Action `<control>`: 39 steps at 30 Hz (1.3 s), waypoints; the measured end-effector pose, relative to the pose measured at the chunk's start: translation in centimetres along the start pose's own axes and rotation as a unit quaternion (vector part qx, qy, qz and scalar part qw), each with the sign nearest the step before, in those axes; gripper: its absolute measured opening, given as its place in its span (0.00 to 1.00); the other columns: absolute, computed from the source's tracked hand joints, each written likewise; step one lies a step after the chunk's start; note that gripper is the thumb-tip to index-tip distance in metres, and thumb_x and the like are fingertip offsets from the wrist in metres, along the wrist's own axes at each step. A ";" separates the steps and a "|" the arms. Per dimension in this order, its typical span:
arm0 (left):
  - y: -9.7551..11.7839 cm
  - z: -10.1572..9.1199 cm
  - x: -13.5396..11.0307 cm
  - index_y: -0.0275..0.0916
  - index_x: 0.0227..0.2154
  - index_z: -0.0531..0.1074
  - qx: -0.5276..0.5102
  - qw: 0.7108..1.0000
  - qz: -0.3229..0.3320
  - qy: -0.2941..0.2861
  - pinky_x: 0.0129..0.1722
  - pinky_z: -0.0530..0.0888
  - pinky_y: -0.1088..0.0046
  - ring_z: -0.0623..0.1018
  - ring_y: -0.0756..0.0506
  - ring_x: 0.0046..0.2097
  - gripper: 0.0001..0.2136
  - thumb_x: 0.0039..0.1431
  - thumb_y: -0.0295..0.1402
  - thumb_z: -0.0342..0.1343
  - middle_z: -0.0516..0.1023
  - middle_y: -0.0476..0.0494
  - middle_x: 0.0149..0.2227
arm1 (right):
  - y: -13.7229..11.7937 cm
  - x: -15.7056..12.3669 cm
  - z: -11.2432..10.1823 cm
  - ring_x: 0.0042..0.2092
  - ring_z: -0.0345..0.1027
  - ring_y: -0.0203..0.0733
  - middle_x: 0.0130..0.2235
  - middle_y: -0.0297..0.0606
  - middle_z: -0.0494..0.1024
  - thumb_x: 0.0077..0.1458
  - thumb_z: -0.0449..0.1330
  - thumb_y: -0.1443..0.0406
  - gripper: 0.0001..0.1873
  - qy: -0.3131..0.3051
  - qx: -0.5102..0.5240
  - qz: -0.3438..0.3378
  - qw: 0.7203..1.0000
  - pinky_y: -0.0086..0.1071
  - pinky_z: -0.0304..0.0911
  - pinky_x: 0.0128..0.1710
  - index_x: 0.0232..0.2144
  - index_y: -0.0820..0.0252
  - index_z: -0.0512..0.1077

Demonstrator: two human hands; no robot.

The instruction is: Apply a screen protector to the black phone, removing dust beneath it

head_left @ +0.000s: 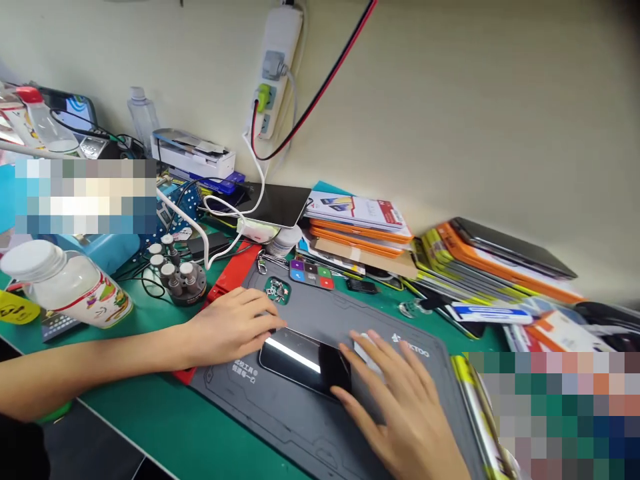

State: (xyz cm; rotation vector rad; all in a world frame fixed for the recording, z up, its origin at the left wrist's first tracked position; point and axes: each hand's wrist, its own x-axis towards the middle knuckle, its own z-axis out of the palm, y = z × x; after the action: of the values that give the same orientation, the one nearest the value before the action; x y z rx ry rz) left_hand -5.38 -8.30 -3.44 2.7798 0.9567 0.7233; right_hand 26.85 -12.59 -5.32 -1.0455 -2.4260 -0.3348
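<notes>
A black smartphone (300, 360) with a glossy screen and a bright reflection lies on a grey work mat (240, 390). My left hand (235, 327) rests flat at the phone's left end, fingers stretched out over its top corner and holding nothing. Over the right end is my right hand (400, 400), its fingers spread, thumb and fingertips close to the phone's edge; whether they touch it I cannot tell. Part of a small white object (367, 352) shows behind the right fingers, mostly hidden. Small metal screws or parts (277, 291) sit in the mat's recess above the left hand.
A holder of grey-capped bottles (183, 283) and a white-lidded jar (75, 287) stand at left. Stacked boxes (357, 220) and a pile of orange and yellow-edged packs (480, 267) line the wall. A white power strip (280, 67) hangs there, with cables trailing down.
</notes>
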 end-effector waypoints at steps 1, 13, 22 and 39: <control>-0.1 0.0 -0.1 0.39 0.56 0.74 0.002 1.000 0.017 -0.014 0.60 0.71 0.63 0.75 0.42 0.60 0.12 0.73 0.32 0.53 0.80 0.42 0.55 | -0.1 0.1 -0.1 0.63 0.71 0.58 0.60 0.53 0.78 0.67 0.62 0.63 0.22 -0.003 0.004 -0.009 1.000 0.55 0.64 0.66 0.61 0.64 0.71; -0.4 0.3 -0.5 0.40 0.51 0.78 0.051 0.998 0.037 0.014 0.63 0.66 0.57 0.75 0.41 0.63 0.11 0.72 0.27 0.54 0.84 0.46 0.55 | 1.8 0.0 -1.9 0.57 0.78 0.46 0.58 0.41 0.81 0.70 0.56 0.68 0.15 -0.031 0.004 -0.146 0.989 0.39 0.76 0.55 0.54 0.60 0.78; -0.7 0.6 -0.7 0.41 0.46 0.82 0.058 0.995 0.077 0.012 0.59 0.68 0.59 0.78 0.42 0.60 0.10 0.74 0.33 0.55 0.85 0.46 0.51 | 1.3 -1.2 -1.9 0.53 0.81 0.45 0.57 0.42 0.82 0.69 0.53 0.71 0.18 -0.042 -0.033 -0.188 0.981 0.36 0.79 0.51 0.50 0.59 0.82; -1.2 1.2 -0.4 0.40 0.47 0.82 0.061 0.995 0.080 0.014 0.55 0.71 0.61 0.80 0.42 0.57 0.10 0.73 0.31 0.56 0.86 0.40 0.47 | -2.1 -2.0 -1.7 0.55 0.80 0.51 0.58 0.55 0.80 0.64 0.61 0.75 0.16 -0.033 -0.105 -0.133 0.985 0.39 0.78 0.51 0.53 0.69 0.78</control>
State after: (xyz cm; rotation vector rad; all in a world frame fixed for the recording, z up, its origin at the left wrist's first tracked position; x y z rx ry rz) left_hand -5.78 -7.53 -4.95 2.9875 0.8154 0.7515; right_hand 27.07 -15.93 -4.99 -0.8244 -2.6382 -0.6669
